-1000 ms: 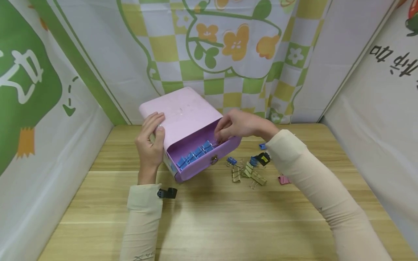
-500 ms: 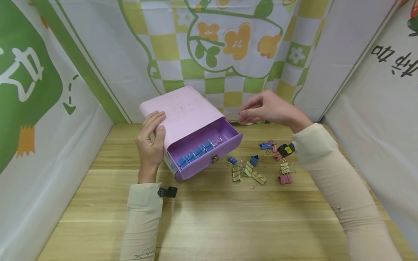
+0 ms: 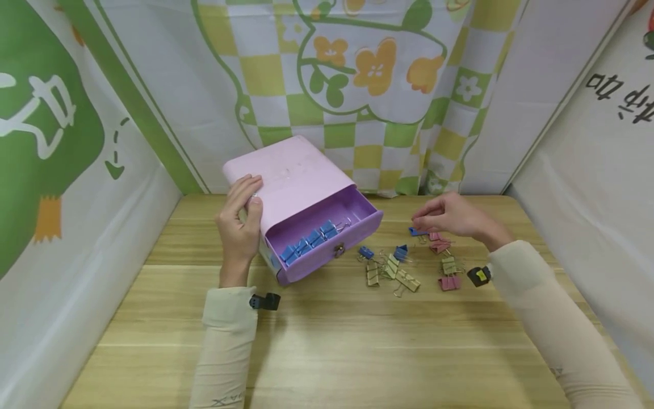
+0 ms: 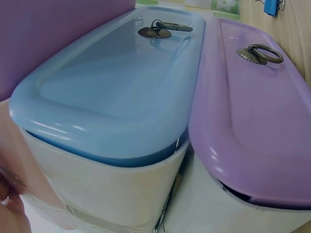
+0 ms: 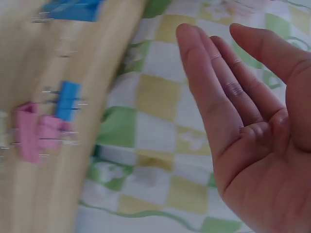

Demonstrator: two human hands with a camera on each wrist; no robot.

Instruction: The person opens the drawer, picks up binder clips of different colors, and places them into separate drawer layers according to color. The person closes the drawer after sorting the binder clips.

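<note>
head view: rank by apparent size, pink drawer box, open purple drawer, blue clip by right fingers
1. pink drawer box
2. open purple drawer
3. blue clip, far the smallest; the right hand partly covers it.

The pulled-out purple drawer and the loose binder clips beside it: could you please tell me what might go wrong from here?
1. The purple plastic drawer juts far out of the tilted pink drawer box, which only the left hand steadies; it might slide out and spill its blue clips.
2. The right hand hovers open over tangled pink clips beside a blue binder clip; it may snag several.
</note>
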